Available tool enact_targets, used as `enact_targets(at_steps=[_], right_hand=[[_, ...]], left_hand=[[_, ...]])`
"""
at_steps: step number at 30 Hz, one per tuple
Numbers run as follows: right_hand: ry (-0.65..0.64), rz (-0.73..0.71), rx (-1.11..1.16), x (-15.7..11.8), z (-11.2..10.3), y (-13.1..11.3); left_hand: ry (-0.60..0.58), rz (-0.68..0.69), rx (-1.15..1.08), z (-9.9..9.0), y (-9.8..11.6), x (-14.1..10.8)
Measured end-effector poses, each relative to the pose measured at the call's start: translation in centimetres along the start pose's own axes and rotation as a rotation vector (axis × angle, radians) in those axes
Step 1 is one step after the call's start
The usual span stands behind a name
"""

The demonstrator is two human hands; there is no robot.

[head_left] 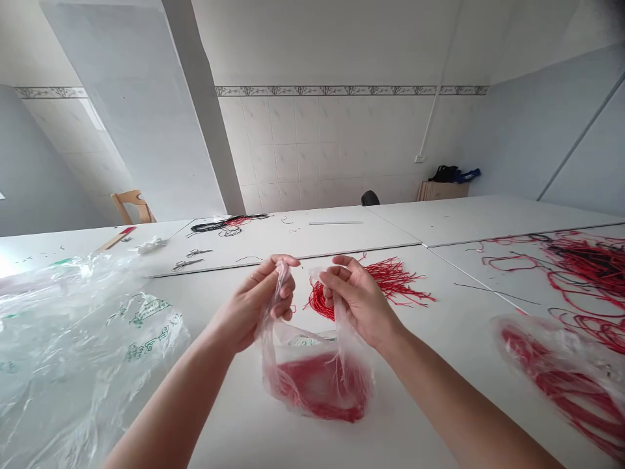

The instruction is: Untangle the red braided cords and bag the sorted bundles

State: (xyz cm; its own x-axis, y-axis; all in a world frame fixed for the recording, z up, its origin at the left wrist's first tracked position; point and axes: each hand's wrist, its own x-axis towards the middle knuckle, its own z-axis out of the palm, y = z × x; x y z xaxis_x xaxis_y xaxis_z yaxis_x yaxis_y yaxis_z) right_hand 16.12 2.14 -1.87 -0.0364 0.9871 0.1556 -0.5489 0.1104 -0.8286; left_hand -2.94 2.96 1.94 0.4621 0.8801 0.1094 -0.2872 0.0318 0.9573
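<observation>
Between my forearms a clear plastic bag with red cords inside rests on the white table. My left hand pinches one gathered handle of the bag, its fingers curled round it. The other handle is gripped by my right hand, thumb and fingers pressed together. Both handles are pulled upward, a short distance apart, and the bag's mouth gapes a little between them. Just behind my right hand lies a loose bundle of red cords with fanned-out ends.
Crumpled clear plastic bags cover the left side. To the right are another bag of red cords and a red and black cord pile. Scissors, black cords and a metal rod lie farther back.
</observation>
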Motion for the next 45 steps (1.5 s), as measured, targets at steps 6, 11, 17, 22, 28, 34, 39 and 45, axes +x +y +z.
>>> enact_targets(at_steps=[6, 11, 17, 22, 28, 34, 39, 45], right_hand=[[-0.192, 0.042, -0.108, -0.9, -0.6, 0.4], [-0.318, -0.025, -0.189, -1.5, -0.6, 0.7], [-0.415, -0.047, -0.113, -1.7, -0.4, 0.8], [-0.274, -0.069, -0.064, -1.4, -0.8, 0.1], [-0.307, 0.003, -0.031, -0.8, -2.1, -0.4], [-0.324, -0.169, -0.384, -0.9, -2.6, -0.6], [-0.298, -0.292, -0.671, -1.5, -2.4, -1.1], [-0.274, -0.356, -0.876, -1.9, -2.1, -1.6]], left_hand=[[-0.003, -0.013, 0.111, 1.8, -2.3, 0.2], [0.050, 0.027, 0.322, 1.9, -3.0, 0.5], [-0.233, -0.188, 0.267, 0.3, -3.1, 1.0], [-0.375, -0.237, 0.025, -0.6, -2.8, 1.5], [-0.226, -0.236, -0.169, -0.5, -3.2, 1.6], [-0.179, -0.253, 0.015, 0.0, -4.1, 1.9], [-0.233, -0.115, 0.294, 0.3, -4.1, 1.8], [0.033, 0.042, 0.758, 0.6, -4.2, 1.7]])
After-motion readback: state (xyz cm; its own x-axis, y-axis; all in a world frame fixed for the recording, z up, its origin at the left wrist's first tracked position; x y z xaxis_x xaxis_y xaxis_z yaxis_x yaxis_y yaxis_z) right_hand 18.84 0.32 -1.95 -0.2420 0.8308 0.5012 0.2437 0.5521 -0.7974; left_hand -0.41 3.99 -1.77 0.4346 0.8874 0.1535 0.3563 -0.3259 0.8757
